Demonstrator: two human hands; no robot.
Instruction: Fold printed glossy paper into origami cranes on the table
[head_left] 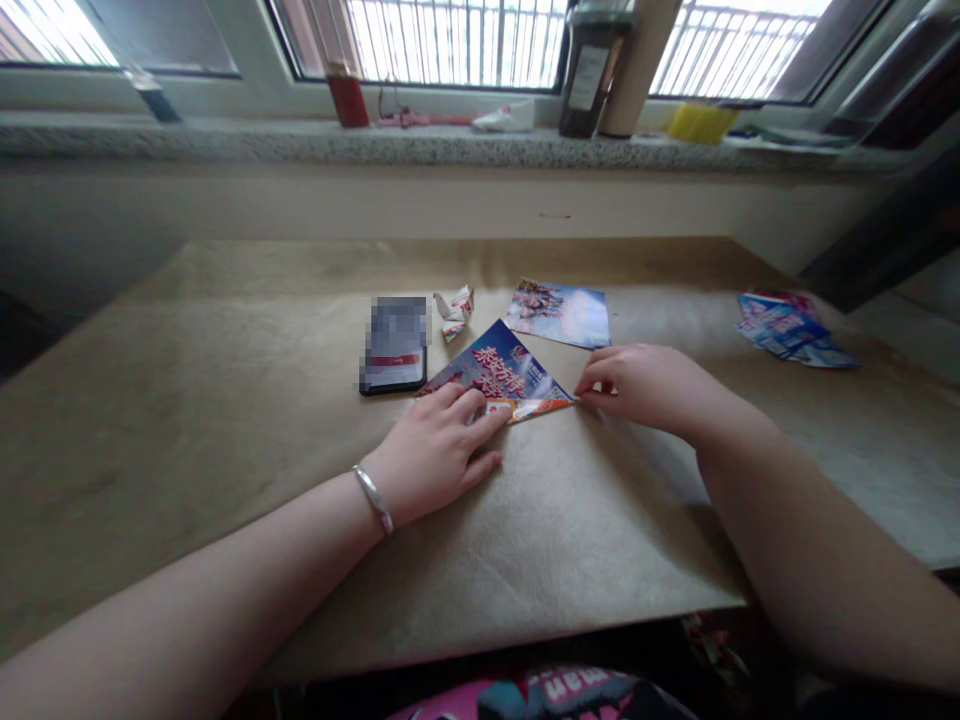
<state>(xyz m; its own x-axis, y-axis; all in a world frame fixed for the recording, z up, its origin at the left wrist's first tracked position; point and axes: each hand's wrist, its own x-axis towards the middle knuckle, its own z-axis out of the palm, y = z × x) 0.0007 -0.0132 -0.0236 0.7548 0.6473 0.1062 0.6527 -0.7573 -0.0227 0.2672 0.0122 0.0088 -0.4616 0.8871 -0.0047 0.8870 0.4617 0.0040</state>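
Note:
A printed paper (pixel 499 360), blue with red and white lettering, lies folded into a triangle on the table, its point away from me. Along its near edge shows an orange and white strip. My left hand (pixel 442 440), with a silver bangle at the wrist, rests on the paper's left part with fingers stretched out. At the right corner, the thumb and fingers of my right hand (pixel 630 385) pinch the paper's tip. Beyond the triangle lies a flat printed sheet (pixel 566 312). A small folded paper figure (pixel 455 312) sits behind it to the left.
A phone (pixel 395 345) with a blurred screen lies left of the paper. Several blue printed papers (pixel 791 328) are piled at the table's right side. On the stone windowsill (pixel 262 143) stand a red container (pixel 347 97), a dark jar (pixel 592 75) and a yellow item (pixel 703 122).

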